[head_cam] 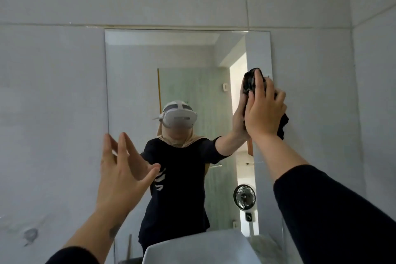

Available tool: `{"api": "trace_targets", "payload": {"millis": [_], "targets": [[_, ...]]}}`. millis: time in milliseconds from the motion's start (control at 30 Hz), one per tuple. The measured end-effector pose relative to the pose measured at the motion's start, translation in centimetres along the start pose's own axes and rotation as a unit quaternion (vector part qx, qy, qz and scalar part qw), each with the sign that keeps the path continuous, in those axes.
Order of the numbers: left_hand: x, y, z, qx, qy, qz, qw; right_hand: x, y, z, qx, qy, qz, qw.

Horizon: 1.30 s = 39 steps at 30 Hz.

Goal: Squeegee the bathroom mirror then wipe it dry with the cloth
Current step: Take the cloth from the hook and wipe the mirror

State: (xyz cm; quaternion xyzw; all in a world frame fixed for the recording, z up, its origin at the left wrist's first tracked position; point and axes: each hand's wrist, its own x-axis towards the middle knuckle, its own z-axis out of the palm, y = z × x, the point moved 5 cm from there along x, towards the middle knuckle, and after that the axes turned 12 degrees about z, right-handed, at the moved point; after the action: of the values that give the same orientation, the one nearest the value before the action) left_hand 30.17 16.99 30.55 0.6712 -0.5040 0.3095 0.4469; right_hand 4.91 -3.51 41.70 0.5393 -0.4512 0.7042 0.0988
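A tall frameless mirror (132, 92) hangs on the grey tiled wall in front of me. My right hand (264, 111) presses a dark cloth (249, 80) flat against the glass near the mirror's right edge, about halfway up. Part of the cloth hangs out below my palm at the right. My left hand (122, 169) is raised near the mirror's lower left edge, fingers spread, holding nothing. No squeegee is in view. The glass reflects a person with a headset and one raised arm.
A white basin (192, 248) sits below the mirror at the bottom centre. Grey tiled walls (53, 113) flank the mirror, with a corner at the far right. The reflection shows a glass shower door, a small black fan and a doorway.
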Motion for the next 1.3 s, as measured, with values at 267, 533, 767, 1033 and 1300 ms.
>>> {"api": "trace_targets", "payload": {"millis": [267,533,767,1033,1300], "targets": [[0.0,-0.1,0.2,0.006,-0.032,0.004,0.999,-3.1,1.7,0.0,0.013,0.026,0.059,0.998],[0.0,-0.2,-0.9,-0.062,-0.052,0.013,0.997,-7.3,-5.1,0.5,0.027,-0.025,-0.038,0.999],[-0.2,-1.0,-2.8,-0.093,-0.024,0.027,0.995,-13.5,-13.8,1.8,0.041,-0.083,-0.193,0.977],[-3.0,-4.0,-3.4,0.097,-0.093,0.028,0.991,-21.1,-18.2,2.1,0.038,-0.142,-0.294,0.944],[-3.9,-5.0,-2.3,0.113,-0.12,0.009,0.986,-24.5,-13.8,2.2,0.009,-0.14,-0.46,0.877]]}}
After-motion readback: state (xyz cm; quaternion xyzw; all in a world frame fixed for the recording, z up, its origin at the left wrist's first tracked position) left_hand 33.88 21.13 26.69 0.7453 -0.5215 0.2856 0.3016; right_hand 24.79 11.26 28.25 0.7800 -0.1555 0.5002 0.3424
